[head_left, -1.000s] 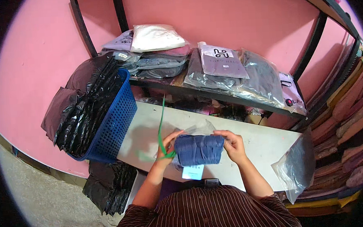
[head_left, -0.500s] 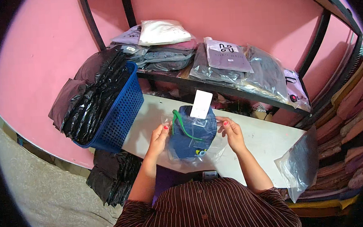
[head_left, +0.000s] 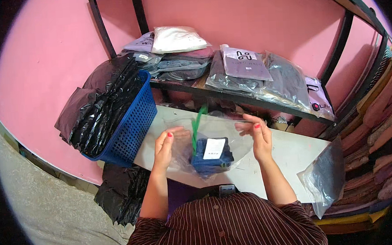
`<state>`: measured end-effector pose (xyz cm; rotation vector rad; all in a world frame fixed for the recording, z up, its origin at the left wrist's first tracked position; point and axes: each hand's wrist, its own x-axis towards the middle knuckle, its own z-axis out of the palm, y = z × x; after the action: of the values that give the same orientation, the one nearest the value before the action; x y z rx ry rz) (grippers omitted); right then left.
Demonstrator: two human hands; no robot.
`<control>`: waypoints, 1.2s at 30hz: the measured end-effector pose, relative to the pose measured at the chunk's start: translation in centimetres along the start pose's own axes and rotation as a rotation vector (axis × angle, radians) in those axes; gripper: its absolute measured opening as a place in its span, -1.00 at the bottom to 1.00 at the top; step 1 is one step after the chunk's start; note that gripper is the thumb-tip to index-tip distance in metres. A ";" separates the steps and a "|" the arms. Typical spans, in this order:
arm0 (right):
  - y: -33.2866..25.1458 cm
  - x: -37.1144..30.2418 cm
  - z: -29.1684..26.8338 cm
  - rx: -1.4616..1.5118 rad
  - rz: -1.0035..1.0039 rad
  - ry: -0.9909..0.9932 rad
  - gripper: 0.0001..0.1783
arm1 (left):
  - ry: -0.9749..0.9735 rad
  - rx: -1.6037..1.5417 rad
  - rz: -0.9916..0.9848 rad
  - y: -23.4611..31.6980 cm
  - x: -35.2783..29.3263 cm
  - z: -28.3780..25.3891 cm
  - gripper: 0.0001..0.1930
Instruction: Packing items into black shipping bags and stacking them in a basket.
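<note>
Between my hands a clear plastic bag (head_left: 242,150) is stretched wide over the white table. Inside it lies a dark blue folded fabric item (head_left: 199,162); its exact kind is hard to make out. A white card tag (head_left: 214,148) rests on the fabric, and a green strap (head_left: 196,134) stands up from its left side. My left hand (head_left: 165,145) grips the left edge of the bag, with fingers smeared by motion. On the other side my right hand (head_left: 259,137) holds the right edge, thumb on the near side.
A blue basket (head_left: 136,121) with black plastic bags (head_left: 102,109) stands at left; more black bags (head_left: 122,190) are below it. A black-framed shelf (head_left: 181,87) holds packed garments behind the white table (head_left: 286,151). A clear bag (head_left: 325,178) hangs over the table's right end, beside stacked fabrics (head_left: 361,145).
The blue item and its white tag have dropped lower within the bag. My hands have moved slightly apart, spreading the plastic, and the green strap now points upward.
</note>
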<state>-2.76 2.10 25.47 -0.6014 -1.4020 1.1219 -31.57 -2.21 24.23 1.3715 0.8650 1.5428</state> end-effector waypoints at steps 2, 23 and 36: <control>-0.2 0.7 0.1 -0.082 0.034 -0.001 -0.51 | 0.007 -0.012 -0.020 0.1 0.9 0.1 -0.58; 16.1 -16.7 -8.7 -0.890 0.521 -0.697 -0.69 | -0.748 0.378 -0.602 -14.5 -15.2 -5.7 -0.66; 15.4 -18.8 -3.7 -0.944 0.511 -0.526 -0.89 | -0.926 1.227 -0.199 -18.6 -9.3 1.2 0.04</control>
<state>0.36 -6.99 2.86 -1.4692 -2.3388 0.9869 -27.32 -3.84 3.87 2.4041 1.2777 -0.0535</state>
